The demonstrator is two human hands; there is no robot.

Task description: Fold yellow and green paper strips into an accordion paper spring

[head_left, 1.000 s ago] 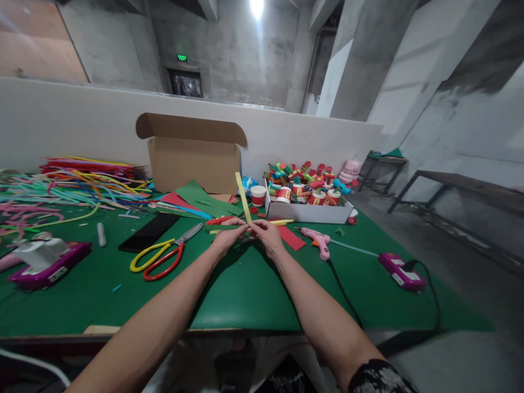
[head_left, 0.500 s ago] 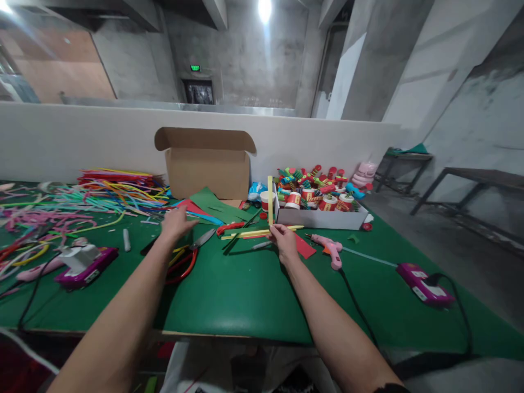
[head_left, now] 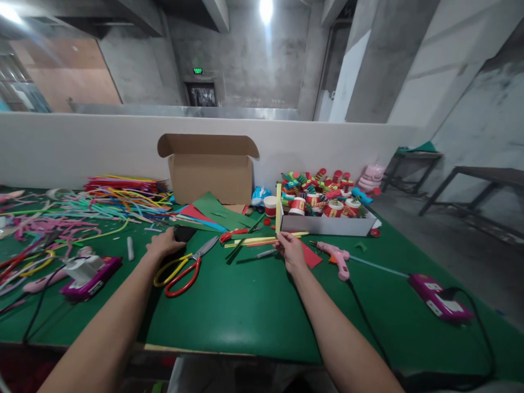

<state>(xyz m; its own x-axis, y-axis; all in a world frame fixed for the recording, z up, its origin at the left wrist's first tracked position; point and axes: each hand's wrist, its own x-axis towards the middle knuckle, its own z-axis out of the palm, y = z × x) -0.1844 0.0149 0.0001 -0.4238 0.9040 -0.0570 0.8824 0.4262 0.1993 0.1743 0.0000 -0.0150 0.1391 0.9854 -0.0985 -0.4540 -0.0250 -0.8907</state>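
Observation:
My right hand [head_left: 291, 251] pinches the lower end of a pale yellow paper strip [head_left: 279, 210], which stands upright beside the white box. Below that hand lie more yellow strips [head_left: 254, 240], a red paper piece [head_left: 311, 255] and a grey pen-like stick [head_left: 267, 253]. On the left, my left hand [head_left: 162, 244] is closed over a black flat object [head_left: 185, 234]; its fingertips are partly hidden. Just right of it lie large scissors [head_left: 192, 265], one handle loop yellow and the other red, blades parted slightly.
A white box [head_left: 327, 225] holds several decorated red-and-white cups. A pink glue gun [head_left: 335, 256] lies right, its cord near a purple power strip [head_left: 440, 299]. Another purple power strip [head_left: 92, 281] sits left, before colourful pipe cleaners [head_left: 123, 199]. An open cardboard box [head_left: 210, 177] stands behind.
My left hand has moved back and left, from near the coloured paper onto the black flat object, uncovering the scissors' handles. My right hand still holds the yellow strip. The view shifted slightly.

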